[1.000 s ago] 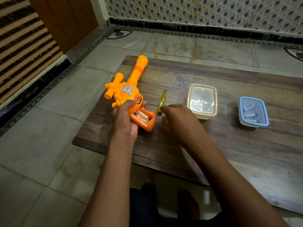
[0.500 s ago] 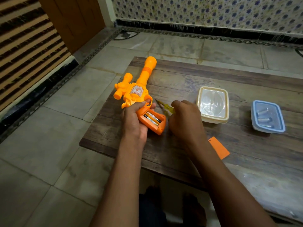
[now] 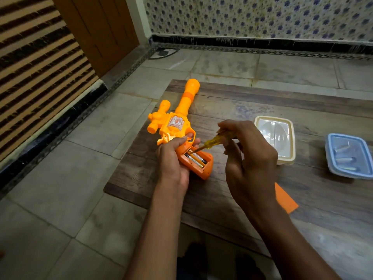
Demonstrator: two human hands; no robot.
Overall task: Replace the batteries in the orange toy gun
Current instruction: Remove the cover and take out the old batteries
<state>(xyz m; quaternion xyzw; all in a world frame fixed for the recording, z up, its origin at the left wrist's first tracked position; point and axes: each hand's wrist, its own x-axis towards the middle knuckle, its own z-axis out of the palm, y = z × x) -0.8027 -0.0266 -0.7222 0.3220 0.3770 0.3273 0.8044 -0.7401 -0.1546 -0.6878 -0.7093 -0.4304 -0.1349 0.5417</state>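
The orange toy gun (image 3: 177,122) lies on the left part of the low wooden table (image 3: 302,110), barrel pointing away. My left hand (image 3: 173,160) grips its handle, whose battery bay is open and shows two batteries (image 3: 195,158). My right hand (image 3: 248,152) holds a yellow screwdriver (image 3: 212,142) with its tip down at the upper end of the batteries. The orange battery cover (image 3: 285,199) lies flat on the table to the right, partly hidden by my right wrist.
A cream lidded box (image 3: 276,136) stands just right of my right hand. A blue lidded box (image 3: 349,155) with batteries inside sits near the right edge. Tiled floor surrounds the table; my feet show beneath its near edge.
My right hand picked the screwdriver off the table and brought its tip to the batteries in the open handle. The left hand kept its grip on the gun.
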